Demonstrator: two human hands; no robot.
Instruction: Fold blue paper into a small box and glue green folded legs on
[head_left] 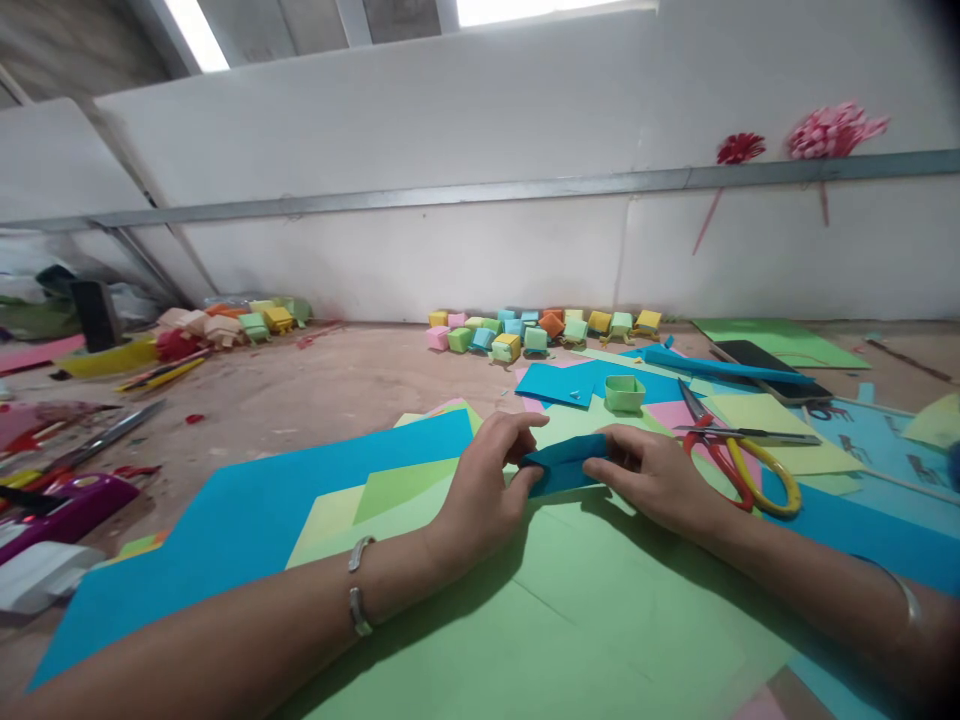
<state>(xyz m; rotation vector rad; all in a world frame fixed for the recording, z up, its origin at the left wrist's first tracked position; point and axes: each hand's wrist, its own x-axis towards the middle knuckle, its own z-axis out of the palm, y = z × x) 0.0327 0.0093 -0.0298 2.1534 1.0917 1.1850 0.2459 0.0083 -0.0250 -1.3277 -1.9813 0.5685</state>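
A small piece of folded blue paper [566, 466] is held between my two hands, with a crease running along its length. My left hand [491, 470] pinches its left end between thumb and fingers. At the other end, my right hand [652, 470] grips it with the thumb in front and fingers behind. Both hands are just above a large light green sheet [570, 610]. Beyond them stands a small open green paper box [625, 393]. Scissors [739, 450] with red and yellow handles lie close to my right hand.
Several small coloured paper cubes [536, 333] line the back by the white wall. Blue sheets [225, 510] spread to the left. A dark phone [765, 368] rests at the right. A purple tool [75, 510] and a white block [45, 578] sit at the left edge.
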